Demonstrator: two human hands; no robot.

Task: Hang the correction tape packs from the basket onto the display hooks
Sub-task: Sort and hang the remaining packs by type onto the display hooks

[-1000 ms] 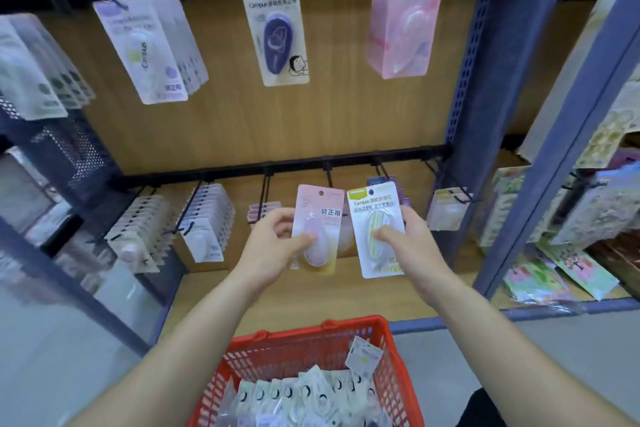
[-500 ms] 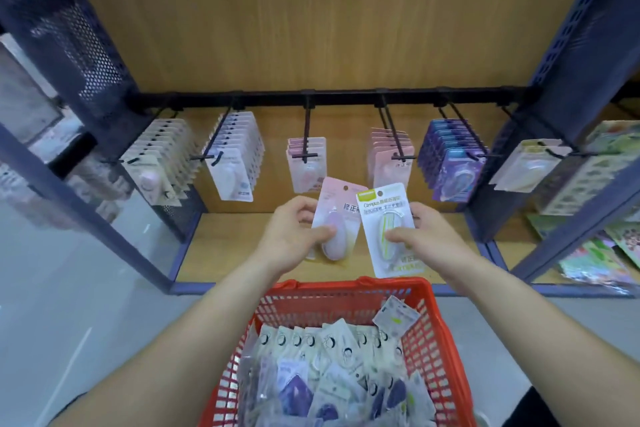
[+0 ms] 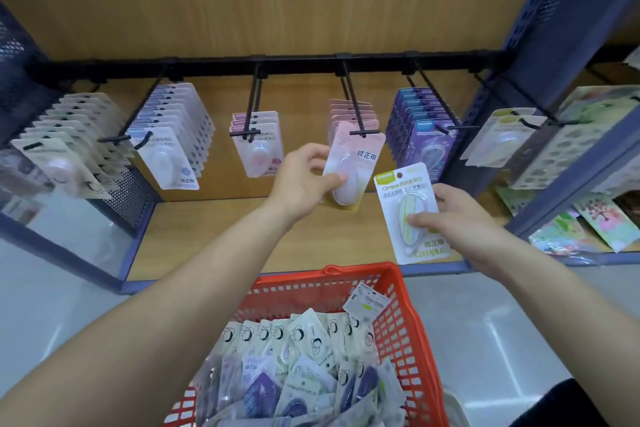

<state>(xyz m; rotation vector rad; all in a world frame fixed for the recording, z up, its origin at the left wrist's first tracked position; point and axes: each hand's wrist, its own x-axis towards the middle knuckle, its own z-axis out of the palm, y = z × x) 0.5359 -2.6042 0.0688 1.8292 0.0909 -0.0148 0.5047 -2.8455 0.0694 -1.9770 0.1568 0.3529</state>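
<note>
**Pink pack at the hook, green pack held aside**

A wooden shelf point(image 3: 214, 236) with blue metal uprights carries a black rail point(image 3: 298, 62) of hooks, most hung with rows of correction tape packs. In front of it a red basket point(image 3: 405, 333) holds a heap of loose packs point(image 3: 304, 357), with pale grey floor point(image 3: 485, 322) to either side. The left hand point(image 3: 301, 180) has its fingers curled round a pink pack point(image 3: 360, 156) marked 修正带. The pack's top is at the tip of a hook point(image 3: 353, 100) that carries a pink row. The right hand point(image 3: 460, 218) pinches a white-and-green pack point(image 3: 398, 198) printed "Campus", lower and to the right, clear of the hooks, in open room above the shelf board.
</note>
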